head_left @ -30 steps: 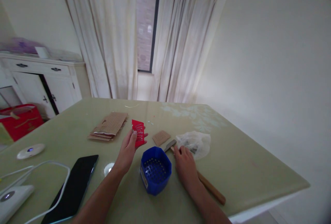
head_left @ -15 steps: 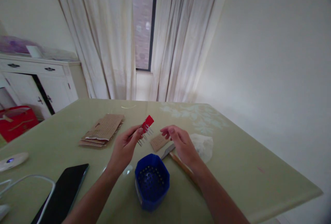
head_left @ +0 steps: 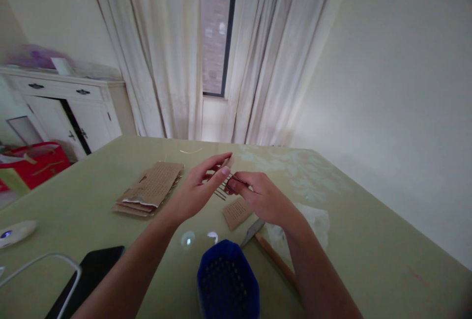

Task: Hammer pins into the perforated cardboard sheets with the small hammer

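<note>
My left hand (head_left: 201, 186) is closed around several thin metal nails (head_left: 220, 193), with its thumb across them and the index finger stretched out above. The red piece seen with them earlier is hidden now. My right hand (head_left: 263, 193) touches the same bunch from the right, pinching at least one nail between thumb and fingers. Below the hands, a small printed cardboard piece (head_left: 236, 213) lies on the table. Beside it rests a hammer with a grey head (head_left: 252, 231) and wooden handle (head_left: 276, 260), partly under my right forearm. A blue perforated basket (head_left: 252, 279) stands nearest me.
Folded cardboard (head_left: 153, 188) lies to the left on the table (head_left: 350, 240). A crumpled clear plastic bag (head_left: 315, 223) is right of the hammer. A black tablet-like device (head_left: 92, 275), a white cable (head_left: 70, 260) and a white oval device (head_left: 18, 233) are at the left.
My right hand has moved to the left hand and taken hold at the nails. The left hand has turned, covering the red piece. The view has shifted slightly left.
</note>
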{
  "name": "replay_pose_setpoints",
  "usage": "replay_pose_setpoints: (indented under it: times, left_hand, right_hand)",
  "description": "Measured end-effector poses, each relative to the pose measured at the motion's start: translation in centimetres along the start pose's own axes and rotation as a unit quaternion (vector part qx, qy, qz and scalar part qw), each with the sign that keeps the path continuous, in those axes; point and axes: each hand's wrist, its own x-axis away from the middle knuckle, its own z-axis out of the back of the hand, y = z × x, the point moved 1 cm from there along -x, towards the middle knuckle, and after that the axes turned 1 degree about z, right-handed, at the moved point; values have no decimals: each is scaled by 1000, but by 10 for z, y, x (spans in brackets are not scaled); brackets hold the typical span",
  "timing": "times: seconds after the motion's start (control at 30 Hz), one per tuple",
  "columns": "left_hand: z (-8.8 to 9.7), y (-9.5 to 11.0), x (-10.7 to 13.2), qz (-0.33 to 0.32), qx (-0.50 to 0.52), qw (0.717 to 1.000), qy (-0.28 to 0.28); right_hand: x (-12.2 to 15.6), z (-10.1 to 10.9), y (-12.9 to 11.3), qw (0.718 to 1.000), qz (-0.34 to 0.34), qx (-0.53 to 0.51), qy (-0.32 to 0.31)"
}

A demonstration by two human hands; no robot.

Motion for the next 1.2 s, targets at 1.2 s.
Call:
replay_pose_setpoints:
  times: [1.2]
  left_hand:
    - [8,-7,-8,91,173,975,108]
  right_hand:
    - [-9,-1,30,964,-10,-221,150]
